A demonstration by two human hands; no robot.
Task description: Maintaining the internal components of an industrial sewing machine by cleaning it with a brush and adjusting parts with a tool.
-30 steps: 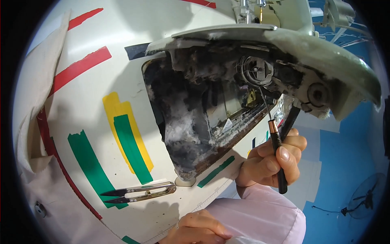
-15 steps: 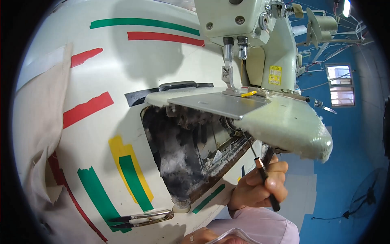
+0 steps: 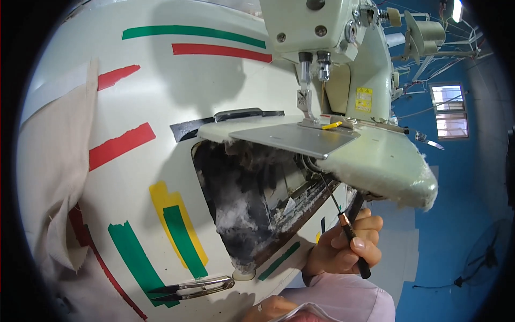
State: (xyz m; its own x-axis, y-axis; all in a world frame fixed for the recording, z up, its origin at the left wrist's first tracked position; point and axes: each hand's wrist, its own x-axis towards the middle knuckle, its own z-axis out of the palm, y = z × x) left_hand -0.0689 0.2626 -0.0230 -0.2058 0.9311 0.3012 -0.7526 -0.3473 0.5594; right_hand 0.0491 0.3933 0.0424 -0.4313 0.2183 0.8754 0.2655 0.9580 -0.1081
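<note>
My right hand is closed around the black handle of a thin-shafted screwdriver. Its shaft slants up under the bed of a pale green sewing machine, and the tip reaches the round metal hook parts below the metal plate. Exactly what the tip touches is too small to tell. At the lower edge my left hand shows only in part, with a ring; its fingers are mostly hidden. Above the plate stand the presser foot and needle bar.
Grey lint coats the opening below the bed. Thread snips lie on the white tabletop beside green, red and yellow tape strips. Beige cloth hangs at the left. A fan and a blue wall are to the right.
The table, snips and machine have shifted slightly rightward in the view. My right hand keeps its hold on the screwdriver, nearly unmoved, with the tip still near the hook.
</note>
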